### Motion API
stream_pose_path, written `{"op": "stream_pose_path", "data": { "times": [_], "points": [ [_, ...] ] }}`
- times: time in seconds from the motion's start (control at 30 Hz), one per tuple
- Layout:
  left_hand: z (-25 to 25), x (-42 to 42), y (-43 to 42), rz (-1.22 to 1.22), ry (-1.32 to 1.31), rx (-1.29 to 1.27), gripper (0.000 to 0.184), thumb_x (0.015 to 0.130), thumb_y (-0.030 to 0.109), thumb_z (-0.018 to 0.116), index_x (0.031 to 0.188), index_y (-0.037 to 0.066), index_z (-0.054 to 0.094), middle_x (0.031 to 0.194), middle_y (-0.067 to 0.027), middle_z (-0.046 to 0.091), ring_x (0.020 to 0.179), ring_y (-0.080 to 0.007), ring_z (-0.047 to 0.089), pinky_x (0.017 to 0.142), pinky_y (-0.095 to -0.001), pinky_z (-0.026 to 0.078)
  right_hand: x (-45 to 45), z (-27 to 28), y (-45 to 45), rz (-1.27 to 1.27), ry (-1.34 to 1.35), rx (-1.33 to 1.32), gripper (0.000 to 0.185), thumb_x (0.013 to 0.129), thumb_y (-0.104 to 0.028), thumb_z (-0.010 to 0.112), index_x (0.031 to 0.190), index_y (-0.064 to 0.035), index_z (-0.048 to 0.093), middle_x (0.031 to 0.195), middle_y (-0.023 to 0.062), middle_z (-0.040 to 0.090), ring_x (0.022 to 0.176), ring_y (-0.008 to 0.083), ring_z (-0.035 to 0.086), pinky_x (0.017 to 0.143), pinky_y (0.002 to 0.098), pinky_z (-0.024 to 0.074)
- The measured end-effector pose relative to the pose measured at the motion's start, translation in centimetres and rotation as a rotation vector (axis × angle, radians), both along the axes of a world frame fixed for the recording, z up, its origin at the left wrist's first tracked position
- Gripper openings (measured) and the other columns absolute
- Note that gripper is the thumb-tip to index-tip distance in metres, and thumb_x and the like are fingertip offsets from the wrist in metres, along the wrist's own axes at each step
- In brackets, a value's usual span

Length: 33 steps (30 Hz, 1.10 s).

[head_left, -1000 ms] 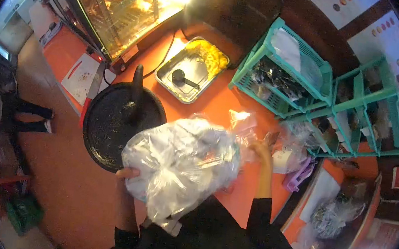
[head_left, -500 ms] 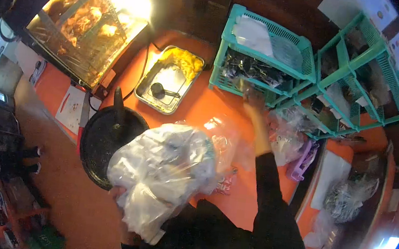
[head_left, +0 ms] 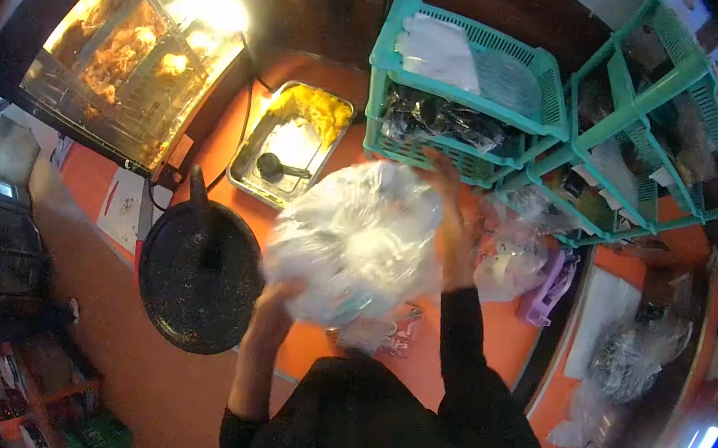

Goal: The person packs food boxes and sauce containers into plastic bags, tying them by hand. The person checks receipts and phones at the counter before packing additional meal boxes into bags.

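A large clear plastic bag with whitish contents hangs over the orange counter, blurred by motion. My left hand grips its lower left side, the fingertips partly hidden by the plastic. Beside the bag's upper right edge is my right hand, near the front of the green basket stack; its fingers are spread and blurred, with nothing visible in them. Below the bag lies a small clear packet with red print.
A round black pan is at the left. Behind it stand a metal tray with yellow food and a black scoop, and a lit glass food cabinet. Plastic bags and a purple holder are at the right.
The large bag has moved up and right, with my left hand still on it. My right hand has stayed near the baskets, now beside the bag. The camera view has shifted.
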<state>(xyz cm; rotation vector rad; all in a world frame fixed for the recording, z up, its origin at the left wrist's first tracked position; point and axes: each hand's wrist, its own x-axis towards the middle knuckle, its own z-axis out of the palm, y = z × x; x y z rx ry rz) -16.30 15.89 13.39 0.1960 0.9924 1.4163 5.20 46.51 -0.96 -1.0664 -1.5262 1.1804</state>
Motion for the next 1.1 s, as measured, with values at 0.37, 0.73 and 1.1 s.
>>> {"op": "stream_pose_path", "data": {
  "times": [0.37, 0.73, 1.1],
  "points": [
    [-11.1, 10.0, 13.9, -0.321, 0.011, -0.006, 0.04, 0.081, 0.017, 0.057, 0.117, 0.004, 0.046, 0.108, -0.0083, 0.054, 0.099, -0.0211, 0.055, 0.08, -0.037, 0.05, 6.0, 0.0, -5.4, -0.341, 0.319, 0.107, 0.037, 0.085, -0.025, 0.051, 0.115, -0.002, 0.054, 0.117, 0.0131, 0.056, 0.106, 0.0261, 0.054, 0.089, 0.0329, 0.0422],
    [-10.0, 10.6, 18.5, -0.193, 0.385, 0.354, 0.092, 0.072, 0.008, 0.064, 0.139, 0.009, 0.001, 0.127, -0.013, 0.038, 0.116, -0.025, 0.043, 0.093, -0.0366, 0.042, 6.3, -2.5, -1.0, -0.391, -0.607, 0.012, 0.041, 0.08, -0.026, 0.053, 0.115, -0.0046, 0.053, 0.117, 0.019, 0.054, 0.106, 0.0334, 0.052, 0.088, 0.0369, 0.0429],
    [-11.9, 7.7, 23.0, -0.156, 0.371, 0.388, 0.077, 0.069, 0.004, 0.059, 0.137, 0.01, 0.023, 0.117, -0.0101, 0.048, 0.107, -0.0212, 0.05, 0.084, -0.0321, 0.046, 5.8, -2.3, -2.0, -0.493, -0.122, -0.23, 0.052, 0.077, -0.022, 0.055, 0.125, -0.0061, 0.043, 0.125, 0.015, 0.049, 0.11, 0.0316, 0.05, 0.092, 0.0369, 0.0396]
  ]
}}
